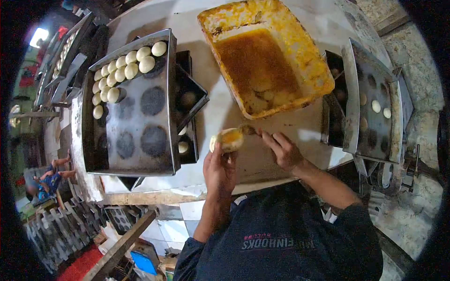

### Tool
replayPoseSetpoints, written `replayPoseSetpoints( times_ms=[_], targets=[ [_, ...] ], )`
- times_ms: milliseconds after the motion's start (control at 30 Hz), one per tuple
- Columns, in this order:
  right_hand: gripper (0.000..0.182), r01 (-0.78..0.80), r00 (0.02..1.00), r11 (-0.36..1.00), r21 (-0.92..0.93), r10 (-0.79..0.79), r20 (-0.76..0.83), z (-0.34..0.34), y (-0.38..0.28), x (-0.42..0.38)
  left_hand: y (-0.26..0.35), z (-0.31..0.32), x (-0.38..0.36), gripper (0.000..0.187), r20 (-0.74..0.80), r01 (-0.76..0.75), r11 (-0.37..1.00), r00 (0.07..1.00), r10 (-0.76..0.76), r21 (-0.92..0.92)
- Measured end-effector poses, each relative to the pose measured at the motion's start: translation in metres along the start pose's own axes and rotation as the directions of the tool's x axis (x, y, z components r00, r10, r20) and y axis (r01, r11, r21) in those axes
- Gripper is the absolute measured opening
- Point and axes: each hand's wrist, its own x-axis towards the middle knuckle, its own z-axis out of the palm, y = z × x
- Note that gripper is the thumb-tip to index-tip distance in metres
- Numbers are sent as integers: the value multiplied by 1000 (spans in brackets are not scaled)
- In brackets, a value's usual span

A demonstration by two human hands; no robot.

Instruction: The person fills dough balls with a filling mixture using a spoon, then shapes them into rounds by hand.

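My left hand (219, 171) holds up a pale round of dough (228, 140) with orange-yellow filling on its upper face. Just right of it, my right hand (284, 152) grips a small dark tool (248, 130) by its handle, its tip beside the dough. Beyond both hands lies a large rectangular tub (323, 84), smeared yellow on its walls, with brown-orange filling (255, 58) inside. To the left, a metal tray (136, 164) carries several pale dough balls (131, 71) in rows along its far and left parts.
At the right, another metal tray (398, 117) holds white dough balls (376, 106) on stacked trays. More dark trays (187, 98) sit under the left one. A seated person (47, 182) is at the far left. The table's near edge (140, 198) runs before my body.
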Motion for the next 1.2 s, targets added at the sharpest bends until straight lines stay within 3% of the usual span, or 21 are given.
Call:
replayPoseSetpoints(
  times_ms=[100, 167, 200, 233, 267, 300, 367, 400, 467, 500, 533, 600, 633, 667, 733, 800, 833, 933, 1067, 1133, 1200],
  targets=[
    [38, -268, 961, 963, 31, 265, 86, 51, 38, -24, -8, -20, -5, 43, 15, -115, 992, 993, 114, 46],
    [36, -678, 723, 694, 242, 570, 390, 57, 49, -25, -12, -8, -20, 43, 2, -140, 990, 990, 140, 27],
    [36, -670, 730, 701, 245, 562, 389, 46, 38, -21, -15, -2, -28, 42, -11, -160, 987, 987, 160, 9],
    [31, -382, 924, 898, 218, 369, 98, 25, 17, -8, -19, 1, -35, 43, 49, -178, 983, 983, 176, 35],
    [27, -73, 979, 993, 90, 88, -181, 6, -2, 1, -26, 5, -41, 43, 51, -188, 982, 981, 186, 35],
    [27, -67, 979, 994, 88, 83, -188, -11, -21, 2, -36, 10, -47, 43, 85, -204, 979, 976, 201, 30],
    [24, -201, 936, 599, 775, 351, -29, -38, -49, -8, -59, 18, -63, 44, 139, -212, 976, 969, 204, 43],
    [24, -192, 934, 606, 772, 353, -45, -43, -50, -19, -71, 21, -70, 44, 156, -214, 976, 966, 205, 46],
    [23, -298, 734, -128, 946, 602, 313, -54, -47, -40, -94, 28, -82, 49, 173, -224, 974, 958, 229, -43],
    [24, -238, 625, -372, 897, 648, 435, -64, -46, -50, -107, 32, -87, 51, 135, -224, 972, 964, 231, -64],
    [24, -227, 630, -368, 902, 650, 424, -67, -47, -62, -127, 37, -91, 51, 146, -227, 972, 961, 233, -59],
    [26, -107, 797, 117, 987, 604, 15, -70, -52, -82, -167, 44, -99, 52, 137, -504, 780, 860, 491, 372],
    [28, -84, 847, 411, 908, 509, -152, -89, -67, -87, -175, 39, -103, 56, 417, -655, 297, 704, 575, 695],
    [28, -107, 908, 676, 729, 366, -206, -114, -80, -94, -189, 42, -107, 62, 374, -589, 307, 755, 539, 747],
    [22, -43, 916, 899, 436, 210, -342, -143, -100, -105, -197, 67, -152, 63, 478, -741, 385, 657, 583, 549],
    [16, -18, 901, 876, 481, 222, -372, -155, -110, -117, -193, 62, -169, 64, 456, -708, 479, 703, 545, 519],
    [14, 47, 883, 899, 436, 167, -439, -165, -115, -121, -177, 87, -202, 65, 336, -571, 690, 820, 463, 445],
    [12, 177, 862, 911, 374, 40, -505, -192, -129, -131, -168, 62, -204, 68, 454, -571, 816, 754, 475, 93],
    [12, 318, 854, 927, 199, -189, -485, -197, -147, -132, -156, 45, -214, 47, 473, -595, 804, 707, 525, -2],
    [16, 156, 905, 889, 431, 46, -423, -201, -152, -130, -150, 42, -216, 40, 457, -639, 770, 682, 571, -9],
    [23, -148, 960, 640, 754, 276, -46, -201, -152, -120, -143, 36, -216, 42, 477, -781, 620, 574, 666, 76]
  ],
)
